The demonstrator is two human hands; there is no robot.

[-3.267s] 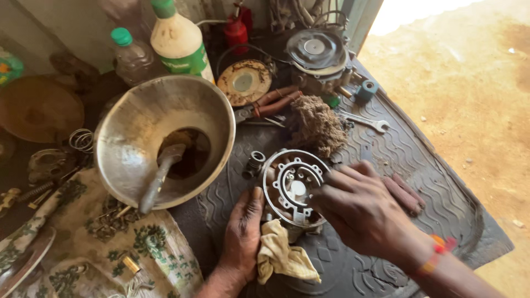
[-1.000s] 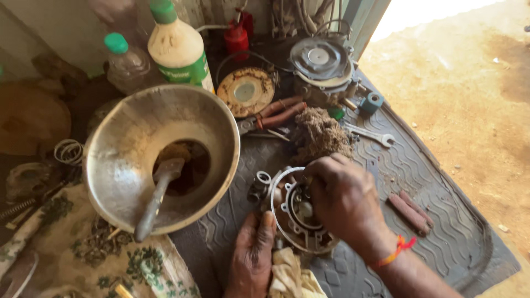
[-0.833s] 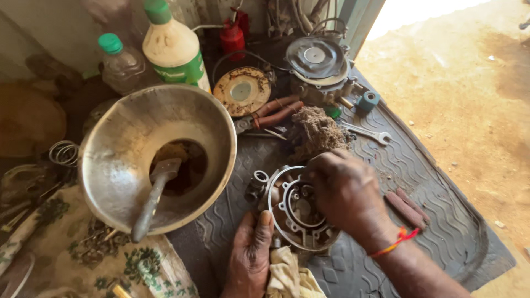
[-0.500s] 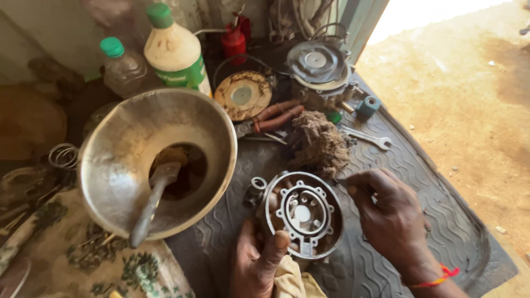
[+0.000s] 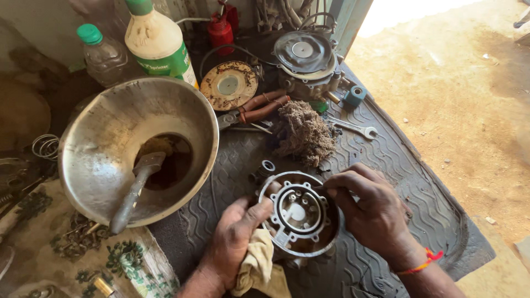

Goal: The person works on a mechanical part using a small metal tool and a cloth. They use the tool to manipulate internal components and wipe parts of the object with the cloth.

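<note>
Head view: a cluttered work surface seen from above, both hands low in the middle.
Far left: a coil of wire [image 5: 45, 147] at the edge, beside a patterned cloth [image 5: 83, 254] with green leaf prints.
Bottles: a small clear bottle [image 5: 102, 52] with a green cap, and just right of it a bigger white bottle [image 5: 157, 41] with a green label, both upright behind the bowl.
Bowl: a large metal bowl [image 5: 138, 146], tilted toward the camera, with brown liquid at the bottom and a brush [image 5: 135, 187] leaning inside (handle pointing down-left).
Left hand [image 5: 234, 243]: closed on a yellowish rag [image 5: 256, 267], with the thumb pressed on the left rim of the round part.
Round metal part [image 5: 298, 212]: a ring-shaped plate with holes around an inner circle, resting on the black ribbed mat [image 5: 386, 165] between the two hands.
Right hand [image 5: 372, 209]: fingers bent, fingertips pinching the plate's upper right rim; a red thread band sits on the wrist.
Behind the hands: a rusty disc [image 5: 228, 85], red-handled pliers [image 5: 256, 107], a wad of brown fibre [image 5: 303, 132] and a round grey housing [image 5: 306, 58].
Right of that: a spanner [image 5: 353, 127] lying flat on the mat, near a small blue fitting [image 5: 353, 96].
Far right: bare sandy ground [image 5: 458, 94].
</note>
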